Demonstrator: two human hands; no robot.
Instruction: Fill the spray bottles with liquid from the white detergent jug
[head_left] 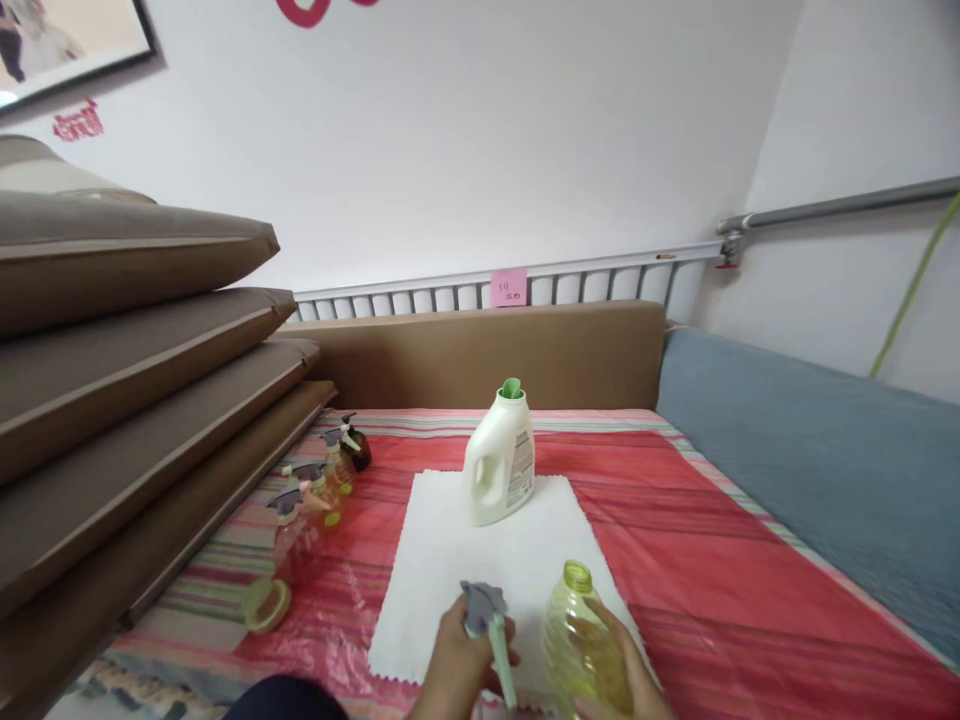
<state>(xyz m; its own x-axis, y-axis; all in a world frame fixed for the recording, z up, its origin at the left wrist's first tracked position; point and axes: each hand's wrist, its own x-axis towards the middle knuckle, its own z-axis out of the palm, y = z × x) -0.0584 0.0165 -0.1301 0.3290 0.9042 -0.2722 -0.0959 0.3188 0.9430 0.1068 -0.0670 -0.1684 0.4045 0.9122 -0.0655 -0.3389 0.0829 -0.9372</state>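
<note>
My left hand (pixel 459 655) is wrapped around a grey and pale green trigger spray head (pixel 487 612), low in the view. My right hand (pixel 628 665) grips a clear yellow-green plastic bottle (pixel 576 645) by its right side. That bottle stands upright with its neck uncapped, and its base is cut off by the lower frame edge. Both hands are over a white scalloped cloth (pixel 442 560). Farther back on the cloth stands a white detergent jug (pixel 499 460), its cap off and a green spout (pixel 511 388) showing in the opening.
Several spray bottles (pixel 294 540) and a dark pump bottle (pixel 358 448) line the left side. A pale green ring-shaped lid (pixel 266 605) lies nearer me. Stacked brown cushions (pixel 142 400) rise at left; a blue-grey cushion (pixel 810 460) borders the right. Red striped cloth (pixel 720 600) covers the surface.
</note>
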